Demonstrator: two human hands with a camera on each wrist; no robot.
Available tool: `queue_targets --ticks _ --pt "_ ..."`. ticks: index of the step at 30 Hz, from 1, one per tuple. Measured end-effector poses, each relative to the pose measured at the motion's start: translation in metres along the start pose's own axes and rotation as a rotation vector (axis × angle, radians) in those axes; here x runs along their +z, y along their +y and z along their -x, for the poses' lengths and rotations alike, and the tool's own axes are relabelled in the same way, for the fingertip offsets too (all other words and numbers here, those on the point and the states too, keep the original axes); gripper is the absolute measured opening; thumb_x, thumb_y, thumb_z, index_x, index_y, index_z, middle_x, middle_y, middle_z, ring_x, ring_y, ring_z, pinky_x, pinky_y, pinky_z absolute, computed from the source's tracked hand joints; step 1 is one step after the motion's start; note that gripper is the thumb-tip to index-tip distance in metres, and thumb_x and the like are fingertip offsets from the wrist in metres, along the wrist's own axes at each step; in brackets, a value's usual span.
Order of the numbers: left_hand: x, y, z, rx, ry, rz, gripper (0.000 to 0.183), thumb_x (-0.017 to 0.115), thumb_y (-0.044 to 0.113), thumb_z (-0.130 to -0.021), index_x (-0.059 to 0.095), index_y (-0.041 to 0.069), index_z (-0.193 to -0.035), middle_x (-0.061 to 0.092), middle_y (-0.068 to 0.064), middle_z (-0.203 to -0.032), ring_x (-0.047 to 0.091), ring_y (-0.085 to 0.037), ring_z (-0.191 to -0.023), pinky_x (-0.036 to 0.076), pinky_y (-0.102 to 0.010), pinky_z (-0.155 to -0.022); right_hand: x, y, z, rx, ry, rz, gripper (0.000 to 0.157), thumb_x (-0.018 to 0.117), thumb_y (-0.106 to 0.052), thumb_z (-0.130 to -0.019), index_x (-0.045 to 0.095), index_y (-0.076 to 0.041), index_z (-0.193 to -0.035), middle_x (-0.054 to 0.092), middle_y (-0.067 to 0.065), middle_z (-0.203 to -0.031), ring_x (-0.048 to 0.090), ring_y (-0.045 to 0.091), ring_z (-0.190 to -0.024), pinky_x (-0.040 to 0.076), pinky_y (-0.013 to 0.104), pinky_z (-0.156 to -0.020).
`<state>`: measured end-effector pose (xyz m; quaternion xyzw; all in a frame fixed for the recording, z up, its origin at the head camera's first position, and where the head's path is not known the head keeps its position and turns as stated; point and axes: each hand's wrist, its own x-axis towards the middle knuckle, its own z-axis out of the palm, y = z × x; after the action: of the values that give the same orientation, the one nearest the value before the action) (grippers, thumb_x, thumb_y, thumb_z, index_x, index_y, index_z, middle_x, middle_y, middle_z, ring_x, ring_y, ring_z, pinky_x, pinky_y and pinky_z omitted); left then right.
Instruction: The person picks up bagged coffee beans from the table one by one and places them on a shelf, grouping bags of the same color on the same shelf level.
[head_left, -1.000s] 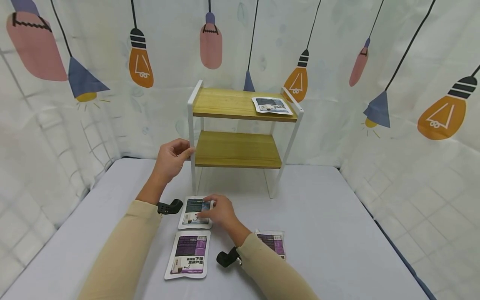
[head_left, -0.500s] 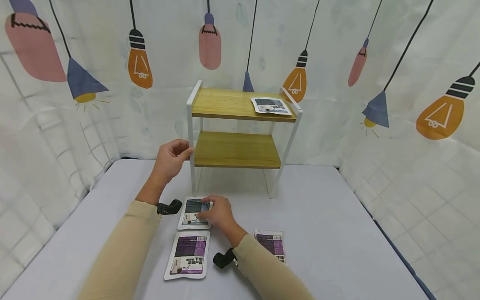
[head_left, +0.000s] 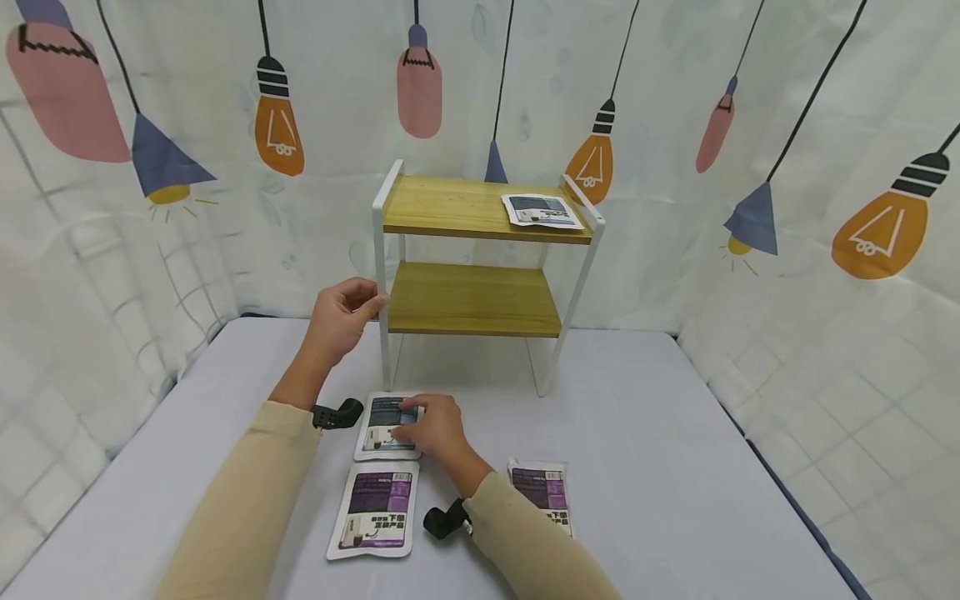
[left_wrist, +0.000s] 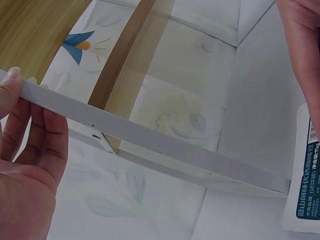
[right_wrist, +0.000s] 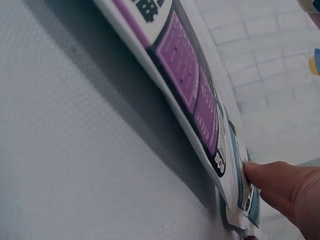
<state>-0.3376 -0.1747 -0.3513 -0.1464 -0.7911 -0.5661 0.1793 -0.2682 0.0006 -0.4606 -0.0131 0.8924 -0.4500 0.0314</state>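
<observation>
My left hand point(head_left: 341, 318) pinches the white left-hand post point(left_wrist: 165, 142) of a small two-tier wooden shelf point(head_left: 472, 300), thumb on one side and curled fingers on the other. Lying on the table in front of the shelf is a blue-labelled coffee bean packet point(head_left: 381, 442). My right hand point(head_left: 438, 429) holds it at its right side with thumb and bent fingers. In the right wrist view the thumb point(right_wrist: 265, 175) presses on its face, and another fingertip shows at its far edge. A purple-labelled packet point(head_left: 378, 508) lies just nearer, close below the blue one.
A second purple packet point(head_left: 542, 492) lies to the right, partly hidden by my right sleeve point(head_left: 532, 542). Another blue-labelled packet point(head_left: 542, 211) rests on the right of the shelf's top board. Patterned curtains point(head_left: 480, 75) stand behind and beside the white table point(head_left: 660, 467).
My right fingertips have shifted slightly inward on the blue packet, and my right forearm has moved a little left. My left hand stays on the post.
</observation>
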Motion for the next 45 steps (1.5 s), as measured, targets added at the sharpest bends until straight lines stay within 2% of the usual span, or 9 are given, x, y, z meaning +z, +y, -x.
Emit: queue_targets --ticks 6,16,22,29,37,45 --pt "-0.0007 0.0002 0.0012 0.002 -0.003 0.001 0.032 0.069 0.027 -0.099 0.070 0.001 -0.119 0.072 -0.002 -0.103 0.067 -0.005 -0.090 0.058 -0.015 -0.080 0.0023 0.0021 -0.0007 -0.016 0.002 0.019 0.034 0.092 -0.023 -0.076 0.082 -0.025 -0.108 0.066 0.011 -0.132 0.054 0.032 -0.124 0.047 0.054 -0.108" --pt "-0.0004 -0.0025 -0.0010 -0.005 -0.001 0.002 0.033 0.068 0.028 -0.100 0.070 0.002 -0.119 0.072 -0.010 -0.107 0.067 -0.007 -0.090 0.057 -0.015 -0.080 0.0012 0.0000 -0.0007 -0.006 0.011 0.035 0.033 0.092 -0.023 -0.076 0.082 -0.025 -0.107 0.066 0.011 -0.133 0.054 0.033 -0.125 0.046 0.055 -0.109" --pt "-0.0009 -0.0040 -0.0020 0.007 0.000 -0.005 0.033 0.068 0.028 -0.100 0.071 0.002 -0.119 0.072 -0.007 -0.105 0.067 -0.007 -0.090 0.057 -0.014 -0.080 0.0011 -0.0012 0.0012 -0.003 0.011 0.023 0.034 0.092 -0.022 -0.076 0.082 -0.024 -0.108 0.066 0.012 -0.132 0.054 0.033 -0.124 0.046 0.054 -0.108" --pt "-0.0010 -0.0012 -0.0012 0.005 -0.017 -0.001 0.031 0.068 0.025 -0.100 0.070 0.001 -0.121 0.070 -0.019 -0.112 0.067 -0.007 -0.090 0.057 -0.014 -0.079 0.0014 -0.0010 0.0021 -0.019 0.007 0.032 0.035 0.091 -0.022 -0.076 0.081 -0.025 -0.109 0.066 0.011 -0.130 0.053 0.031 -0.119 0.048 0.053 -0.105" --pt "-0.0005 -0.0021 -0.0010 0.014 0.000 -0.006 0.032 0.068 0.026 -0.100 0.070 0.001 -0.119 0.072 -0.016 -0.109 0.067 -0.005 -0.089 0.057 -0.016 -0.080 0.0040 0.0006 0.0010 -0.050 0.022 0.042 0.035 0.091 -0.021 -0.077 0.080 -0.025 -0.110 0.069 0.010 -0.128 0.054 0.030 -0.113 0.048 0.051 -0.101" --pt "-0.0005 -0.0032 -0.0007 0.001 0.004 -0.014 0.032 0.068 0.029 -0.100 0.071 0.004 -0.119 0.072 -0.010 -0.106 0.066 -0.009 -0.090 0.057 -0.016 -0.080 0.0025 0.0025 0.0037 -0.061 0.028 0.015 0.037 0.089 -0.019 -0.079 0.079 -0.022 -0.115 0.064 0.015 -0.134 0.055 0.034 -0.126 0.046 0.054 -0.109"
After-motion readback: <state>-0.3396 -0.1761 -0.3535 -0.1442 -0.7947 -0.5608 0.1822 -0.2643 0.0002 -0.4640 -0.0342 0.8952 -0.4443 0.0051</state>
